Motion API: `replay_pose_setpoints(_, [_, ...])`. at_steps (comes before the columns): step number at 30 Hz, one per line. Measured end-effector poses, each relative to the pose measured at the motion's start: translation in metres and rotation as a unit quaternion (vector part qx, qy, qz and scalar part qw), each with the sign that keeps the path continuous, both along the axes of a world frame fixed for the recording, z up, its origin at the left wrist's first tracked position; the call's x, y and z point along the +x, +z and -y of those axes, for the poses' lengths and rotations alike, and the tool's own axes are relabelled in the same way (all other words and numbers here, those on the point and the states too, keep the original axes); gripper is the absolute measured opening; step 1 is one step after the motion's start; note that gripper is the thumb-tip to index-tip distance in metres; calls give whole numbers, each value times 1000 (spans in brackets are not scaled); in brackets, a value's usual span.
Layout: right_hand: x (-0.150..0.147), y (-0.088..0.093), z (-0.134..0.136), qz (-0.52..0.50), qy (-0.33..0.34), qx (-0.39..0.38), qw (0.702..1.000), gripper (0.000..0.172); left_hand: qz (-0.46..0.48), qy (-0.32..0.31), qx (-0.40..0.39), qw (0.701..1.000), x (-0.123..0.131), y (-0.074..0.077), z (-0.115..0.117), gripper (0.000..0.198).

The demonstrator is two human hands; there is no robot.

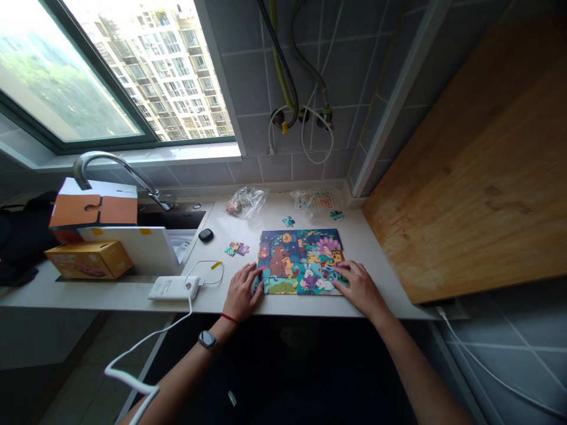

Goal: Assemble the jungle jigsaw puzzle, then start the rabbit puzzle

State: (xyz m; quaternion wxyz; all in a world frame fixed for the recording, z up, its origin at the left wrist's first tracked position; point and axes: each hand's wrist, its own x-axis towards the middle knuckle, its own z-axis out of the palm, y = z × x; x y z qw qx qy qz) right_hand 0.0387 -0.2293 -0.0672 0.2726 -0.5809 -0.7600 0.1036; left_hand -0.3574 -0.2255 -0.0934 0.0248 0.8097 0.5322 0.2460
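Note:
A colourful jigsaw puzzle (283, 268) with animal pictures lies mostly assembled on the white counter. My left hand (243, 292) rests at its left edge, fingers stretched and apart, touching the border. A small blue-and-white patch shows between its thumb and fingers; I cannot tell if it is a loose piece. At the lower right part of the picture, my right hand (361, 289) has thumb and fingers around a puzzle piece (340, 275), partly hidden by the fingertips. Loose puzzle pieces (237, 248) lie left of the puzzle, with a teal piece (288, 221) and another piece (336, 216) behind it.
Two clear plastic bags (248, 202) (316, 200) lie along the wall. On the left are a white power bank (173, 288) with a cable, a black case (206, 235), an orange box (91, 260) and a sink faucet (119, 162). A wooden panel (478, 177) slants at right.

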Motion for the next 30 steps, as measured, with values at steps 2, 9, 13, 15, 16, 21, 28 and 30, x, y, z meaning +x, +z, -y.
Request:
replay_pose_setpoints(2, [-2, -4, -3, 20, -1, -6, 1000, 27, 1, 1, 0, 1000, 0, 1, 0, 37])
replay_pose_setpoints(9, [1, -7, -16, 63, 17, -21, 998, 26, 5, 3, 0, 1000, 0, 1, 0, 38])
replay_pose_setpoints(13, [1, -6, -19, 78, 31, -29, 996, 28, 8, 4, -2, 1000, 1, 1, 0, 37])
replay_pose_setpoints(15, [1, -6, -19, 82, 35, -32, 996, 29, 8, 4, -2, 1000, 1, 1, 0, 37])
replay_pose_setpoints(16, [1, -6, -18, 83, 35, -32, 995, 30, 9, 4, -2, 1000, 1, 1, 0, 36])
replay_pose_setpoints(21, [1, -10, -14, 81, 17, -33, 996, 31, 6, 3, -2, 1000, 1, 1, 0, 37])
replay_pose_setpoints(28, [-3, -16, -8, 57, 5, -16, 998, 31, 4, 5, -3, 1000, 1, 1, 0, 37])
replay_pose_setpoints(30, [-2, -16, -7, 48, 12, -11, 999, 33, 5, 5, -5, 1000, 1, 1, 0, 37])
